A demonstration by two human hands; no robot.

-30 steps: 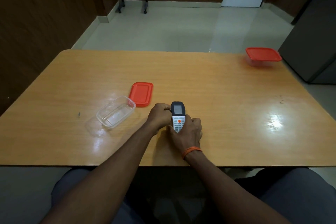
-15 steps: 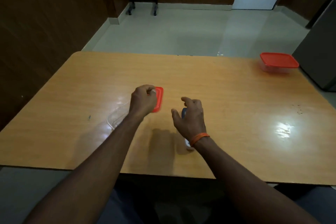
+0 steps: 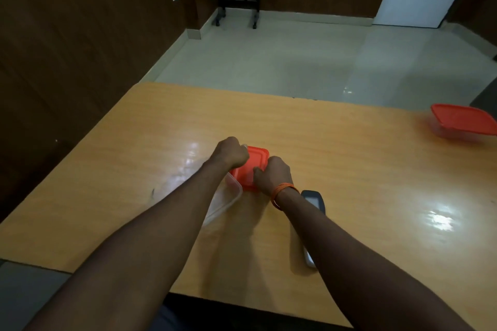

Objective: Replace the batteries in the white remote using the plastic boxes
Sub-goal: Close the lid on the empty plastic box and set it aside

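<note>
The right hand (image 3: 274,173) is closing its fingers on the red lid (image 3: 248,166); the left hand (image 3: 231,153) is curling shut around something small and pale, which I cannot identify. The white remote (image 3: 313,212) is lying at five o'clock of the lid, the open clear box (image 3: 228,197) at seven o'clock. The lid should be lifted level and seated squarely.

White remote with dark top (image 3: 313,200) lies flat; clear open plastic box (image 3: 228,197) beside loose red lid (image 3: 251,166); lidded box (image 3: 462,122) far right.
</note>
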